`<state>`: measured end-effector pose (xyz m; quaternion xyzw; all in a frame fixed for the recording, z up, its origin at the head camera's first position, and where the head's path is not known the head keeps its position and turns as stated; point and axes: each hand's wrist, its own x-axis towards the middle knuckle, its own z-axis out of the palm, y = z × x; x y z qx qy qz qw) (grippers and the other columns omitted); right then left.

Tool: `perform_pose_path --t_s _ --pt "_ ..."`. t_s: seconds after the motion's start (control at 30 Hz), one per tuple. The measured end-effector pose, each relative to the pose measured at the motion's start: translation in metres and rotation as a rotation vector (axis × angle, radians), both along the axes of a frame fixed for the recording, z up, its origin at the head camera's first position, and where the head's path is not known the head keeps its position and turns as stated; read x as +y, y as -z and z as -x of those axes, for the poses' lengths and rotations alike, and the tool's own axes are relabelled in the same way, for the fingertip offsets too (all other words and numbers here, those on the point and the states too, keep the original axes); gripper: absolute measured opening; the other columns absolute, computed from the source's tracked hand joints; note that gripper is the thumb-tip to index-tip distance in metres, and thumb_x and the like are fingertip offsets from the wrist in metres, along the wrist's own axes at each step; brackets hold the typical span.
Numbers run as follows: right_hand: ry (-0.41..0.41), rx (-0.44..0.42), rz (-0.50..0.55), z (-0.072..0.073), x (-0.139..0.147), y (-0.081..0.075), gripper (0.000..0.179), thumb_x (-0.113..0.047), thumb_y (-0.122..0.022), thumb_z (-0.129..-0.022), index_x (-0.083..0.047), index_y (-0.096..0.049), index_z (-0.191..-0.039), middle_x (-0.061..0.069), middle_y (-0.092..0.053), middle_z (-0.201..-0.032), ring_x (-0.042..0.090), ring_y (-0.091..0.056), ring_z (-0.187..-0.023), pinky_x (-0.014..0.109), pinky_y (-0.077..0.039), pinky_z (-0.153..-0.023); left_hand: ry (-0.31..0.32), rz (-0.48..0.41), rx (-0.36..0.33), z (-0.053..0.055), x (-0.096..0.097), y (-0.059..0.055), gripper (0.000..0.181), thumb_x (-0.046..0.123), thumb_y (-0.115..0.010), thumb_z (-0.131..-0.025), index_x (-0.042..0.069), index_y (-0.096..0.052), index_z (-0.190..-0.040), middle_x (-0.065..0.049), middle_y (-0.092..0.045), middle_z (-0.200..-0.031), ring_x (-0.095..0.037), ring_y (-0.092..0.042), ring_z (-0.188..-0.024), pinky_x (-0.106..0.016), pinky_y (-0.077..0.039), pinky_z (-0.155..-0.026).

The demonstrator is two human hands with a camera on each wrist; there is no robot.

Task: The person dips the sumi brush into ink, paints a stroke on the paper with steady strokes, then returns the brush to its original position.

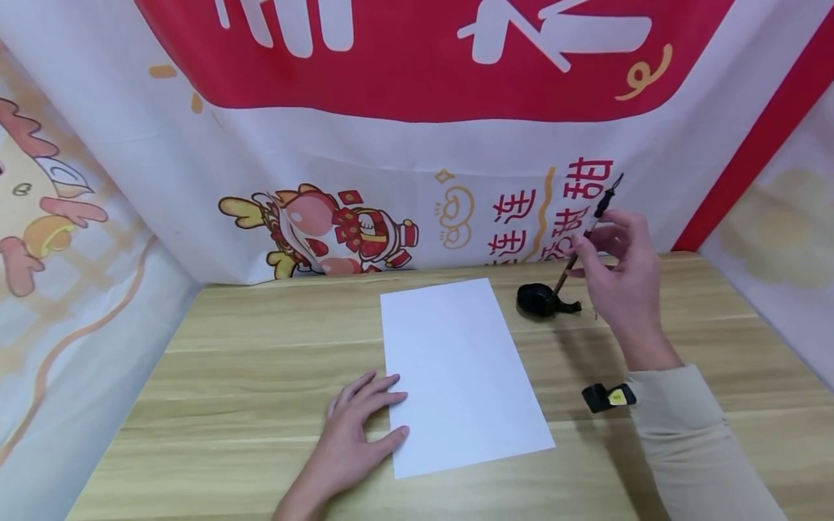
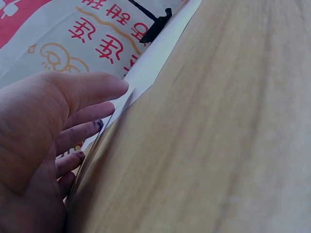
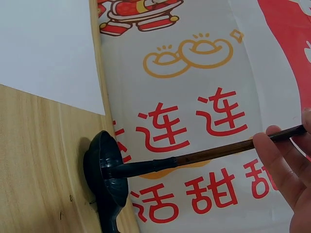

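A blank white sheet of paper lies at the middle of the table. My left hand has its fingers spread, the fingertips on or beside the sheet's left edge. Dark smudges mark some fingertips in the left wrist view. High on its shaft, my right hand pinches a calligraphy brush between thumb and fingers. The brush leans, its lower end down in a small black ink dish with a handle. The bristles are hidden inside the dish.
The wooden table meets a printed cloth backdrop just behind the paper and dish. More printed cloth hangs at the left, and cloth also stands at the right. A black strap piece with a yellow label shows by the right sleeve.
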<state>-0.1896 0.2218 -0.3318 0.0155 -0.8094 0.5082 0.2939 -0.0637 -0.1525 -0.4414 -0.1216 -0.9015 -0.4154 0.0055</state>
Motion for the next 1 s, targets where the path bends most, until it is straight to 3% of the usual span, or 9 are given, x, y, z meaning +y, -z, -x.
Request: perform_pose_path --t_s 0.2,0.37,0.77,1.0 --pt "0.002 0.018 0.009 0.0006 0.0029 -0.0005 0.043 -0.020 -0.066 -0.107 -0.022 -0.050 -0.147 -0.012 -0.063 -0.116 0.005 -0.068 -0.107 0.016 -0.061 -0.070 0.002 -0.002 0.008 0.0006 0.0002 0.0004 0.043 0.026 -0.088 -0.087 0.025 -0.077 -0.129 0.010 -0.061 -0.157 -0.036 -0.039 -0.159 -0.066 -0.018 -0.124" --pt "0.015 0.051 0.020 0.0031 0.0037 -0.0012 0.041 -0.020 -0.064 -0.108 -0.020 -0.050 -0.146 -0.019 -0.059 -0.118 0.005 -0.068 -0.109 0.014 -0.060 -0.073 -0.001 -0.001 0.016 0.0000 0.0002 0.0003 0.043 0.025 -0.088 -0.086 0.024 -0.078 -0.128 0.009 -0.062 -0.157 -0.036 -0.040 -0.158 -0.066 -0.018 -0.124" --pt "0.021 0.007 0.033 0.0048 0.0047 0.0070 0.039 -0.019 -0.063 -0.109 -0.012 -0.048 -0.144 -0.019 -0.056 -0.116 0.005 -0.067 -0.110 0.014 -0.061 -0.073 -0.006 -0.006 0.018 -0.0008 -0.0007 0.0017 0.042 0.025 -0.088 -0.087 0.025 -0.078 -0.128 0.010 -0.062 -0.156 -0.036 -0.041 -0.158 -0.066 -0.019 -0.123" --pt "0.037 -0.010 -0.012 0.0042 0.0047 0.0080 0.039 -0.023 -0.064 -0.109 -0.017 -0.049 -0.145 -0.018 -0.058 -0.118 0.003 -0.067 -0.108 0.013 -0.060 -0.073 -0.004 0.002 0.018 0.0002 -0.0012 0.0016 0.042 0.026 -0.088 -0.087 0.025 -0.078 -0.128 0.011 -0.062 -0.156 -0.035 -0.040 -0.158 -0.067 -0.018 -0.124"
